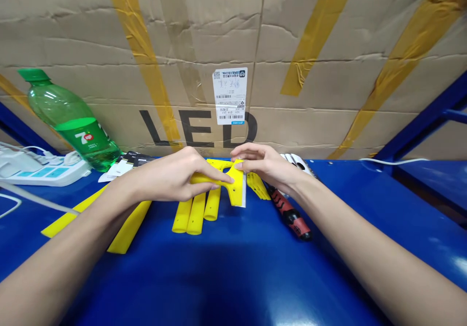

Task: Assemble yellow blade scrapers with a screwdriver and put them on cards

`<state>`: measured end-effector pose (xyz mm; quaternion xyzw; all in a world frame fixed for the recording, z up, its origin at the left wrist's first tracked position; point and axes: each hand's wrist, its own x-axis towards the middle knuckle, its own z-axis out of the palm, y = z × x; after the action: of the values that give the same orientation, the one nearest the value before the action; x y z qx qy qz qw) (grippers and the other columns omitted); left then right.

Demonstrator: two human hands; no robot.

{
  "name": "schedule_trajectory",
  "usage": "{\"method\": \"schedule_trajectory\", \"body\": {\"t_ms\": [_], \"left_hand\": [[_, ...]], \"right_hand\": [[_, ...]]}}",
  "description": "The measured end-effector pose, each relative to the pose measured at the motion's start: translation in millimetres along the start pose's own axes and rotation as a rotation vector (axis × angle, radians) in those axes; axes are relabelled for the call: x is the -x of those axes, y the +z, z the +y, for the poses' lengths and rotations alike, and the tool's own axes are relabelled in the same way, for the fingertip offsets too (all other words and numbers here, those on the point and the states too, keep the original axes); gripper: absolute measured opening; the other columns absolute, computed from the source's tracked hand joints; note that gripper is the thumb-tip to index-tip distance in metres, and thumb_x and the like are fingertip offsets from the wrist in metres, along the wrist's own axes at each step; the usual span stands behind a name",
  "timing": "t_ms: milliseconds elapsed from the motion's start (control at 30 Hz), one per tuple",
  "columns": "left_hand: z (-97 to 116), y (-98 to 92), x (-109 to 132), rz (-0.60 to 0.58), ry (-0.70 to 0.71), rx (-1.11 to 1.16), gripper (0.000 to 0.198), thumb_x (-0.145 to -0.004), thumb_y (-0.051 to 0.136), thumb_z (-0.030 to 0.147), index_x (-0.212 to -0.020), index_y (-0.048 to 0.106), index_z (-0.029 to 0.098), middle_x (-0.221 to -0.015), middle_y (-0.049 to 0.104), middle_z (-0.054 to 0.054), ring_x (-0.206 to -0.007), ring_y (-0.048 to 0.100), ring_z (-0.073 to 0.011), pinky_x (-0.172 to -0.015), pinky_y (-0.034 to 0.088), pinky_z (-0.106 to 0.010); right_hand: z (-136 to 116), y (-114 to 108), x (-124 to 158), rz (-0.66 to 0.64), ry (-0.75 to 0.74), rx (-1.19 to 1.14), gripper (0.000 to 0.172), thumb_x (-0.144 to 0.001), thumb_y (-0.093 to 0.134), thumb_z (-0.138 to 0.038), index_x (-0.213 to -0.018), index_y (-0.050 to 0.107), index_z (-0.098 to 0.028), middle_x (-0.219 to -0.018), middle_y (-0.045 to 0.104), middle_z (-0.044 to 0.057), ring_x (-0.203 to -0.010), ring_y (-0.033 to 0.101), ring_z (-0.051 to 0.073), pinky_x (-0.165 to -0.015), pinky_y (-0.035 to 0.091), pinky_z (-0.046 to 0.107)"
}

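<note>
My left hand (pixel 175 172) is closed around the handle of a yellow scraper (pixel 237 192), with the index finger stretched along it. The scraper's flat head points right and has a thin pale blade edge. My right hand (pixel 268 165) pinches the upper corner of that head between thumb and fingers. Below my left hand, several yellow tube handles (pixel 197 214) lie side by side on the blue table. Behind the right wrist sit stacked yellow pieces (pixel 258 186). A red and black screwdriver-like tool (pixel 292 216) lies beside them, its far end hidden.
A green soda bottle (pixel 78 126) leans at the left by a white power strip (pixel 54 170) with cables. Longer flat yellow pieces (pixel 131 226) lie under my left forearm. A large cardboard box (pixel 310 126) walls off the back. Blue metal bars (pixel 419 121) stand at the right.
</note>
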<state>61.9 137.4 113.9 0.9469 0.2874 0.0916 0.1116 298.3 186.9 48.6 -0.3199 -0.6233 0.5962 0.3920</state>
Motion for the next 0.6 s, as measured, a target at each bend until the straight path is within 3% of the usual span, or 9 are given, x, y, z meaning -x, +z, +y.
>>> {"method": "schedule_trajectory", "body": {"t_ms": [167,600], "left_hand": [[1.8,1.4,-0.6,-0.02,-0.018,0.023,0.031,-0.095,0.06,0.026,-0.122,0.075,0.026,-0.096,0.082,-0.006,-0.064,0.069,-0.0126,-0.062,0.047,-0.02],[6.0,-0.9,-0.2,0.009,-0.024,0.07,0.031,-0.092,0.065,0.027,-0.121,0.076,0.029,-0.097,0.082,-0.006,-0.062,0.067,-0.0132,-0.062,0.049,-0.022]], "right_hand": [[-2.5,2.1,2.9,-0.019,0.026,-0.014,0.029,-0.067,0.081,-0.016,-0.094,0.073,-0.02,-0.086,0.07,0.001,-0.078,0.064,0.015,-0.074,0.049,0.03],[-12.4,1.7,6.5,-0.073,0.135,-0.146,0.034,-0.065,0.083,-0.01,-0.095,0.072,-0.019,-0.085,0.07,-0.001,-0.078,0.064,0.012,-0.071,0.047,0.025]]}}
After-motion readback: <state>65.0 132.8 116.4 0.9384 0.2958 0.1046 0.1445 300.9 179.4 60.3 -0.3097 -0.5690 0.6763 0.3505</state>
